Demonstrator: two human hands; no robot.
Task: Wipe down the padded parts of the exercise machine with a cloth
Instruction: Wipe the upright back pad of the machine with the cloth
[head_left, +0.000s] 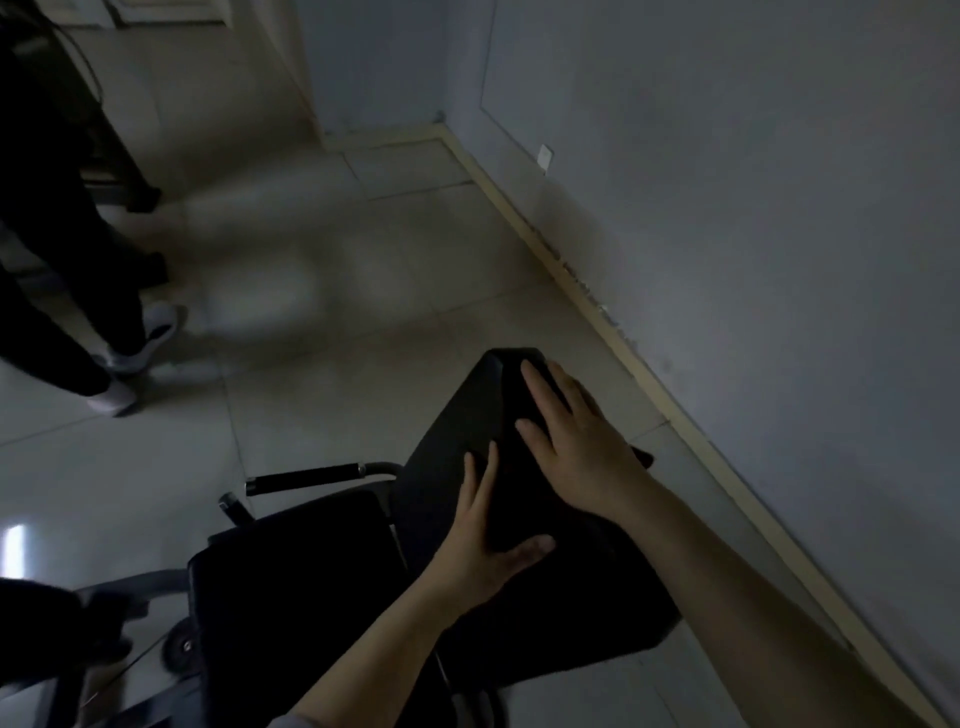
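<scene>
Right, quick notes as I see it:

Pad: long black back pad (467, 457), lower centre of frame, long axis running from bottom centre up toward its top end at mid-right.
Seat pad: second black pad (291, 582), just left of it, lower left-centre.
Right hand: right hand (576, 436) flat on pad's upper part, fingers straight & spread, pointing up-left to the top end; nearer that end.
Left hand: left hand (483, 540) flat on pad mid-section, fingers straight, thumb out right; gripping nothing.
Cloth: can't make one out, too dark to tell if any is under a palm.
Coming move, my guess: stroke along the long axis.
Outward: handle bar (306, 478) left of pad; wall (727, 208) right side; another person's legs (78, 291) upper left.
</scene>
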